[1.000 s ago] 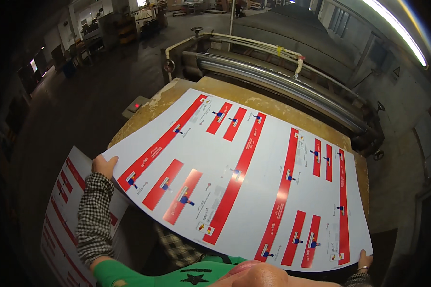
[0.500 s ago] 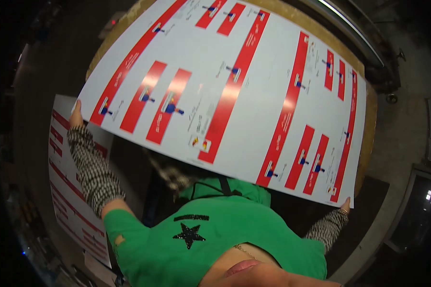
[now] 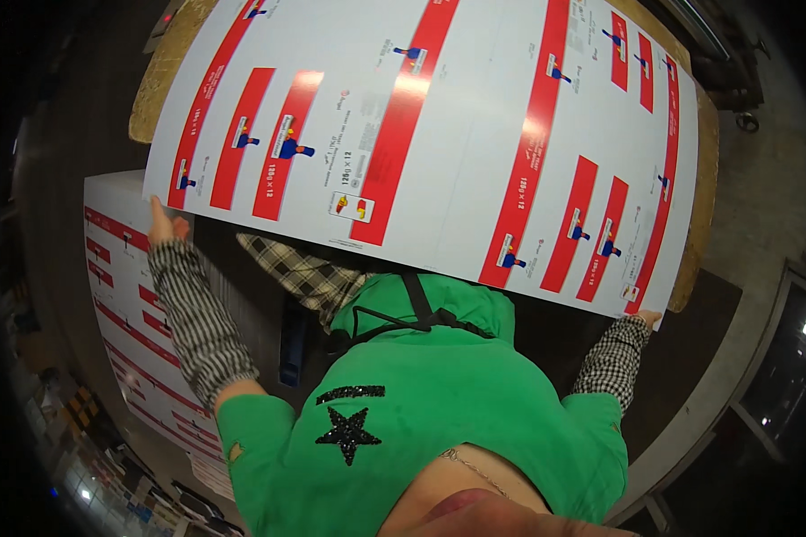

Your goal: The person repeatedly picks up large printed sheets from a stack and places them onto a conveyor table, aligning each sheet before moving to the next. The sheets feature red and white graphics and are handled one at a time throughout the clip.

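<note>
While both hands grip the big printed sheet by its near corners, the step in hand looks like carrying or shifting one sheet over the wooden table. The sheet is white with red bars and small blue marks, and it fills the frame from ten o'clock round to three o'clock, covering most of the tabletop, whose bare brown edge shows only at ten and at three o'clock. The left hand, at nine o'clock, is closed on the sheet's near left corner, thumb up along the edge; the fingers beneath are hidden. The right hand, at four o'clock, pinches the near right corner, though little more than fingertips show past the checked cuff, so how tightly it closes I cannot tell. A stack of like sheets lies low at eight o'clock, just beside the left forearm. The near edge of the held sheet hangs over the person's green top at six o'clock.

Judging from this, the next move calls for keeping both corners level and taut so the wide sheet neither sags nor creases, and for steering it square to wherever it goes.
</note>
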